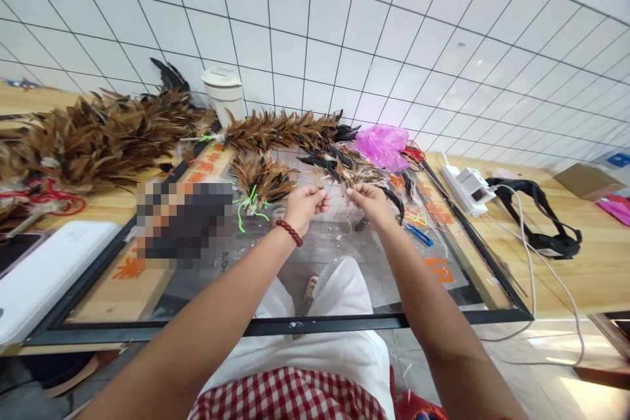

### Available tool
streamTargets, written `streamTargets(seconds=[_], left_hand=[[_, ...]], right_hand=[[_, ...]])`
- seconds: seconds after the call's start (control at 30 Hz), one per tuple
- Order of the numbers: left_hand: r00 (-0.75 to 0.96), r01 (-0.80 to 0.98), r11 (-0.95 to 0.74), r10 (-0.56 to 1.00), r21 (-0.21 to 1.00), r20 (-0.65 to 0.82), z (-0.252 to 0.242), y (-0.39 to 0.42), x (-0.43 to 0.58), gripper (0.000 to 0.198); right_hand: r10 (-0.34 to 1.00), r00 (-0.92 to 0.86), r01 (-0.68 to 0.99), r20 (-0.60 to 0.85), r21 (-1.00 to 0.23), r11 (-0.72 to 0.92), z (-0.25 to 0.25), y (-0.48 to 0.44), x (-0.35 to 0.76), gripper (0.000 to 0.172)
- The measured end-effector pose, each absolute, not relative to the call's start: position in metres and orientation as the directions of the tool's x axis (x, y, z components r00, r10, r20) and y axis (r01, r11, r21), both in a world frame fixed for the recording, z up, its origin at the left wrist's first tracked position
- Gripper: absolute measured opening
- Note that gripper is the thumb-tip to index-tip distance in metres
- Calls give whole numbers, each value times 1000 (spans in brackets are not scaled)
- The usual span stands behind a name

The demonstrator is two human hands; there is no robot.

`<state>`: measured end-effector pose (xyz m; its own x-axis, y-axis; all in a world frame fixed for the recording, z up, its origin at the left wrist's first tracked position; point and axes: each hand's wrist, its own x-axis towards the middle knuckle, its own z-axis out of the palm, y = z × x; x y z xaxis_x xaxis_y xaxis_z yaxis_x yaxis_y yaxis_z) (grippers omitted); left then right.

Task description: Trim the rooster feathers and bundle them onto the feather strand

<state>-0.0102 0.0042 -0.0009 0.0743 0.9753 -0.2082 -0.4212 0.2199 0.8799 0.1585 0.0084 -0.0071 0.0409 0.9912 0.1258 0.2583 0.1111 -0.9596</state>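
Observation:
My left hand [306, 207], with a red bead bracelet, is raised over the framed glass top with thumb and forefinger pinched. A small pale brown feather [317, 180] appears to stick up from that pinch. Just to its right, my right hand [370, 202] is pinched too; whatever lies between its fingertips is too small to make out. A loose pile of dark and brown feathers [344, 164] lies beyond the right hand. Left of my left hand sits a bundle of brown feathers [263, 178] with bright green string [252, 202] at its base.
A long feather garland [285, 130] lies along the wall, by a white lidded cup [224, 93] and a pink plastic bag [382, 146]. Larger feather bunches [108, 134] cover the left. Blue snips [419, 234] lie right of my right hand, with a power strip [465, 189] and black strap [534, 216] beyond.

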Motion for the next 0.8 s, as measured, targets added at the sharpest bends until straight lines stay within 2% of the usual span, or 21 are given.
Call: streamTargets(seconds=[0.07, 0.13, 0.33, 0.53, 0.6, 0.67, 0.73, 0.8], left_hand=[[101, -400, 253, 967, 881, -233, 1, 2, -10, 11], [139, -375, 286, 958, 882, -252, 3, 0, -10, 12], [233, -255, 348, 928, 902, -292, 6, -4, -8, 10], [255, -194, 339, 924, 921, -287, 4, -4, -7, 8], [249, -201, 334, 927, 921, -282, 4, -3, -8, 9], [214, -241, 329, 936, 913, -280, 5, -3, -8, 10], [183, -287, 321, 943, 902, -278, 6, -3, -8, 11], [173, -316, 316, 946, 895, -274, 6, -3, -8, 10]], right_hand=[[996, -11, 81, 91, -992, 91, -7, 8, 154, 34], [993, -52, 36, 104, -994, 106, -6, 6, 150, 36], [970, -29, 86, 240, -967, 242, -7, 4, 140, 33], [968, -39, 127, 249, -959, 252, -8, 6, 142, 27], [971, 30, 191, 237, -955, 227, -8, 8, 150, 27], [959, 134, 363, 251, -913, 188, -10, 11, 159, 26], [946, 176, 583, 273, -803, 123, -11, 11, 167, 24], [954, 153, 736, 257, -674, 64, -12, 10, 170, 24]])
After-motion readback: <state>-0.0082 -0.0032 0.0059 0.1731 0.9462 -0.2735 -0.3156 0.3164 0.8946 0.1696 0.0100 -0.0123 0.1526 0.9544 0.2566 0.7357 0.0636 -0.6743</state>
